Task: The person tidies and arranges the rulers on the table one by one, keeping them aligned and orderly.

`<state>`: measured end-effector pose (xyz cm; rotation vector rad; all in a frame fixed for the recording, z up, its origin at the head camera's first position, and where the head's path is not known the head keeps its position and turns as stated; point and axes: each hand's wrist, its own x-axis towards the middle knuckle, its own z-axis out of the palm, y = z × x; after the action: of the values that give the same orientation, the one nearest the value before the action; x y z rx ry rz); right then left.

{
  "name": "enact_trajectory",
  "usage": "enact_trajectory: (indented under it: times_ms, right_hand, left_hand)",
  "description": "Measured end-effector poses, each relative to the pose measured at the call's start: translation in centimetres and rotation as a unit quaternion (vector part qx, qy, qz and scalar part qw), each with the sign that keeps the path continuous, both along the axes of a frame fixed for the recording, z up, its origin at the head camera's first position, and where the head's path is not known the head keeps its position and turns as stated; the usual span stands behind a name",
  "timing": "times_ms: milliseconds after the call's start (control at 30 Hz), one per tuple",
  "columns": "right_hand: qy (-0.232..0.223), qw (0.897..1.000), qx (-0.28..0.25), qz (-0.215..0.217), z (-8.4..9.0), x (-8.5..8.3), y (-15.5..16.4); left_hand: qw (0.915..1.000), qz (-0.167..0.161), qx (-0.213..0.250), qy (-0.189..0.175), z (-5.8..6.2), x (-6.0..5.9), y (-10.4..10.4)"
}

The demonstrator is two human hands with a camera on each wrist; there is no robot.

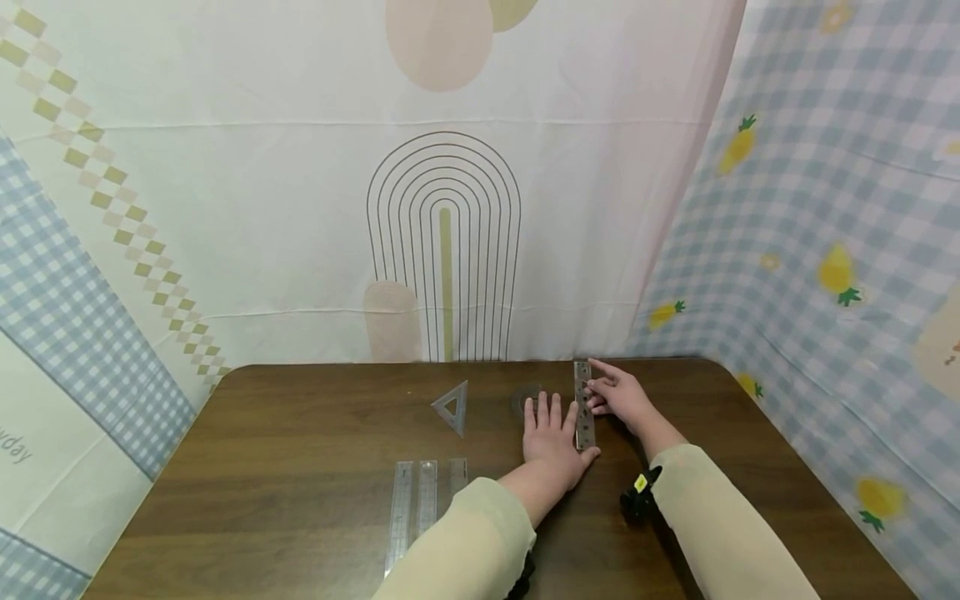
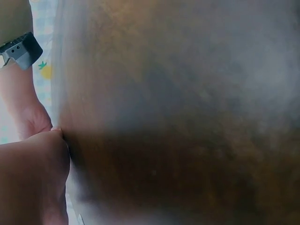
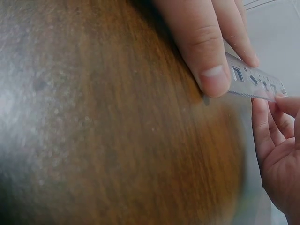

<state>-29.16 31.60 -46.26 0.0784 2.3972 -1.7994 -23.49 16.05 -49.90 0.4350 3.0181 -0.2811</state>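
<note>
Fingers (image 1: 546, 408) of left hand (image 1: 553, 440) lie straight and slightly spread, flat on the table (image 1: 300, 467); thumb presses the near end of a clear ruler (image 1: 583, 404). Right hand (image 1: 622, 398) has fingertips curled onto the ruler's right edge, near the far end. Ruler lies lengthwise, far tip almost at the table's back edge, just short of the curtain (image 1: 450, 208). Bare wood to the right of the right hand, up to the rounded corner. Set square (image 1: 452, 407) sits left of the left hand, apart; three rulers (image 1: 423, 504) lie side by side nearer the front. Dark round object (image 1: 523, 400) is partly covered by left fingertips, identity unclear. Left wrist view mostly blur. Sleeves cut off by frame bottom.
</note>
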Motion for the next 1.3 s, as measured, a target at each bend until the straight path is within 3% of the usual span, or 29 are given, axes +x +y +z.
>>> enact_trajectory:
  times_ms: [233,467,1300]
  right_hand:
    - [0.011,1.000,0.001,-0.010,-1.9,-0.9,0.8]
    - [0.008,1.000,-0.004,-0.017,-2.6,-1.0,0.7]
    - [0.002,1.000,-0.018,-0.011,-1.3,-0.4,-1.1]
  left_hand:
    - [0.9999,-0.004,0.001,0.009,-0.1,0.0,0.0]
    - [0.9998,-0.010,-0.004,0.015,-0.4,0.1,-0.2]
    - [0.9984,-0.038,0.000,0.041,0.4,0.0,-2.6]
